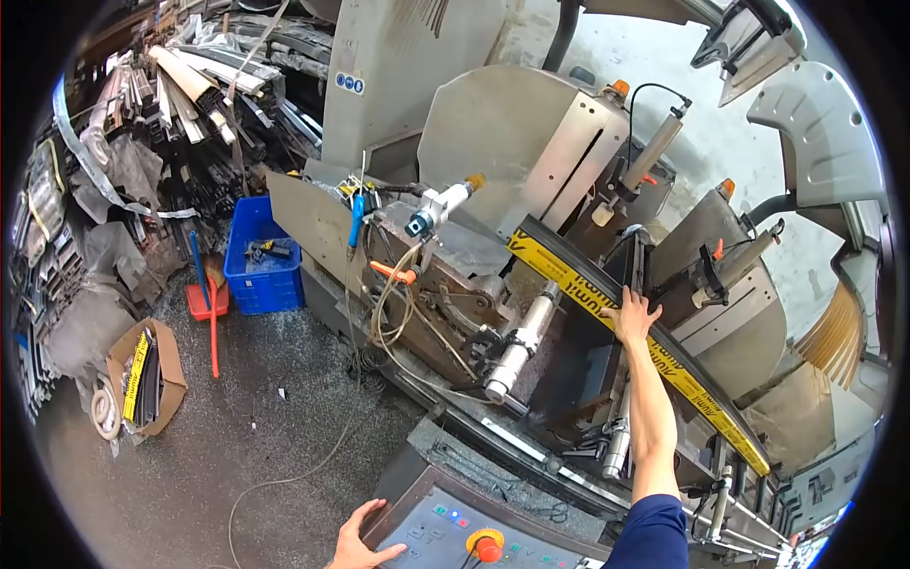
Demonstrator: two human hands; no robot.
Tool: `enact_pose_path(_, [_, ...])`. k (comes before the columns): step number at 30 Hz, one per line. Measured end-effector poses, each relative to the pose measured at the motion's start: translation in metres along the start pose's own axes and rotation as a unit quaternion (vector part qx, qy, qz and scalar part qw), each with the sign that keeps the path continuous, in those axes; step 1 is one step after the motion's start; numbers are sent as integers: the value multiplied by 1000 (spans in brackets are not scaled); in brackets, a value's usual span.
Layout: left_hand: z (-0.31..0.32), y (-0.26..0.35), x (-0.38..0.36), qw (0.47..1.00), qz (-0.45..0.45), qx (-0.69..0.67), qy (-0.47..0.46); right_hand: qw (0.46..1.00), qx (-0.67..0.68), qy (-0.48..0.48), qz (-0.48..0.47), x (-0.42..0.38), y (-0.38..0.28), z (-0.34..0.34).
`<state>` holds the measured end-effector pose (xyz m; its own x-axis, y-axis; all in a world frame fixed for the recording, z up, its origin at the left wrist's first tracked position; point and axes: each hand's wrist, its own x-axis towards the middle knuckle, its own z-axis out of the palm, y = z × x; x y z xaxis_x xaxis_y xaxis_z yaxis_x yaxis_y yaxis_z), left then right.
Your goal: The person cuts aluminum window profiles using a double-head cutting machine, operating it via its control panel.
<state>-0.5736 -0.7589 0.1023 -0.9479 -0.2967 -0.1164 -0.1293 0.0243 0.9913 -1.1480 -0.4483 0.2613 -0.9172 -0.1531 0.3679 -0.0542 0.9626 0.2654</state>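
Observation:
My right hand reaches forward and lies on a long dark metal profile with yellow printed film along its side. Its fingers are spread over the top edge. The profile rests slantwise across a double-head cutting saw. Pneumatic clamps stand close in front of the profile. At the bottom, my left hand is at the left edge of the control panel, thumb and fingers apart, holding nothing. A red emergency stop button sits on the panel, right of that hand.
A blue crate stands on the floor at left, beside a red dustpan. Nearer is a cardboard box with offcuts. Stacked profiles fill the far left. A blue air gun hangs by the machine; a hose crosses the floor.

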Motion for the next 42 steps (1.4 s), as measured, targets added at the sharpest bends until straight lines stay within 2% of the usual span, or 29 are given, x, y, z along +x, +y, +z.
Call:
enact_pose_path(2, [3,1,2,1000,0,9,6,999,36,14,4,-6,4,2])
enact_pose_path(5, [1,6,-2,1000,-8,28,-9,999,8,-27,21,-3,-1,-3])
enact_pose_path(9, [0,-3,-3,1000,9,1,1,999,-16,-8,34,-5,-8,0])
enact_pose_path(14, [1,-1,-4,999,34,30,15,996,-51,-36,63,-1,-22,-4])
enact_pose_path(17, [0,-11,-7,999,39,28,19,990,-79,-11,113,-10,-39,6])
enact_pose_path(18, [0,-14,-6,999,34,20,21,985,-110,82,103,-10,-44,28])
enact_pose_path(19, [0,-14,-4,999,37,26,22,970,-141,173,95,-22,-59,11])
enact_pose_path(20, [1,-14,-4,998,43,25,28,992,-55,96,66,-39,-69,-6])
enact_pose_path(23, [-1,-10,-8,998,41,39,22,989,95,107,-42,-108,-89,-39])
enact_pose_path(26, [-2,-11,-8,998,49,29,17,955,217,123,-161,-214,-91,-87])
enact_pose_path(29, [2,-19,-7,998,64,1,14,905,345,137,-210,-326,-77,-119])
enact_pose_path(31, [4,-16,-10,997,78,3,9,913,386,86,-102,-412,-68,-156])
enact_pose_path(34, [6,-25,-9,996,92,-15,-8,896,435,66,67,-527,-57,-163])
enact_pose_path(35, [8,-28,-9,996,81,-39,-5,886,444,73,114,-563,-56,-167])
enact_pose_path(37, [6,-28,-9,995,97,23,-8,875,454,27,167,-624,-55,-176])
enact_pose_path(39, [3,-32,-6,994,94,44,-15,896,406,-82,162,-670,-52,-184])
enact_pose_path(41, [3,-37,-5,992,108,63,-10,920,384,-1,78,-711,-48,-159])
enact_pose_path(42, [1,-38,-5,991,111,68,-15,934,356,-5,39,-724,-46,-157])
